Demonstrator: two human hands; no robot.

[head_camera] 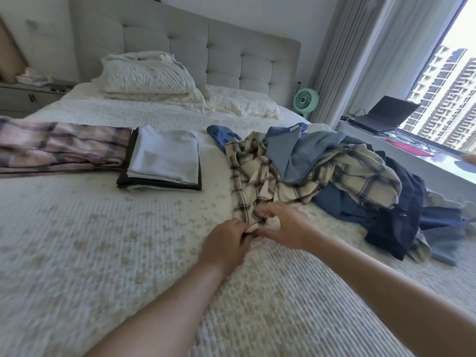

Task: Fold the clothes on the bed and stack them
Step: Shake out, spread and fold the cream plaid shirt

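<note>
1. Both hands sit at the near edge of the cream plaid shirt (260,176). Left hand (226,243) has fingers curled, pinching the hem. Right hand (286,225) has fingers bent over the same bunched edge, touching the left; it looks like a grip, though the fingertips are partly hidden.
2. My read on why there: the hem is the free end. Gripping it lets me drag the shirt clear of the pile and spread it on bare bedspread (103,253) before folding.
3. The shirt is tangled. Its far part runs under a light blue top (296,153) and over dark blue clothes (396,215). That heap lies right of centre on the bed, unfolded.
4. The folded stack (162,163) is left of the heap, apart from it: white piece on top, dark ones below, edges roughly squared. I judge that's the drop point, kept clear of the mess so it doesn't get disturbed.
5. A pink plaid piece (56,148) lies flat, touching the stack's left side. Folded or only laid out, I can't tell.
6. Progress: a few items done, several left.
7. Risk: pulling the hem may drag the blue top along.
</note>
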